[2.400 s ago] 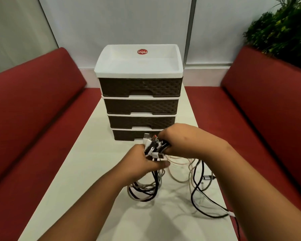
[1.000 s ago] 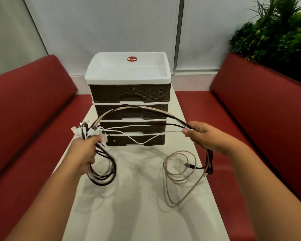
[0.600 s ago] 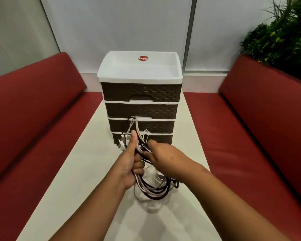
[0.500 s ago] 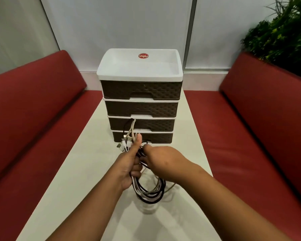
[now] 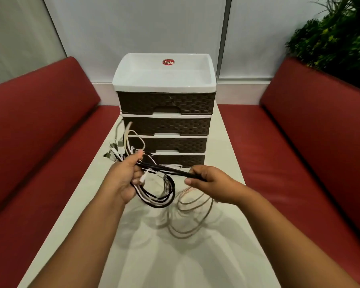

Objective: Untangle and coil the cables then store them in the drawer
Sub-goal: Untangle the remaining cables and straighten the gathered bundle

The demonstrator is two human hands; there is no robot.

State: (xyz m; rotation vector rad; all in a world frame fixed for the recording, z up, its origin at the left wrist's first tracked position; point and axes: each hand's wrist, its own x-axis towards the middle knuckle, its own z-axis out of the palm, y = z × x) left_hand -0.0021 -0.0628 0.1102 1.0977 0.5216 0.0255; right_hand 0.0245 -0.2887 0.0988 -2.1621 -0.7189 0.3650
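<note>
My left hand point(image 5: 124, 177) grips a bundle of black and white cables point(image 5: 158, 194), whose coiled loops hang below it and whose plug ends point(image 5: 115, 149) stick up to its left. My right hand point(image 5: 212, 185) pinches the black strands stretched across from the bundle. Beige cable loops point(image 5: 192, 215) trail from under my right hand onto the white table point(image 5: 146, 256). Behind the hands stands a drawer unit point(image 5: 164, 125) with brown woven fronts and a white top tray, every drawer closed.
Red bench seats point(image 5: 40, 146) run along both sides of the narrow table. A green plant point(image 5: 337, 34) sits behind the right bench back. A white wall lies behind the drawer unit.
My hands were together on the bundle half a second ago. Now my right hand has drawn away to the right, stretching black strands out, and beige loops have dropped onto the table.
</note>
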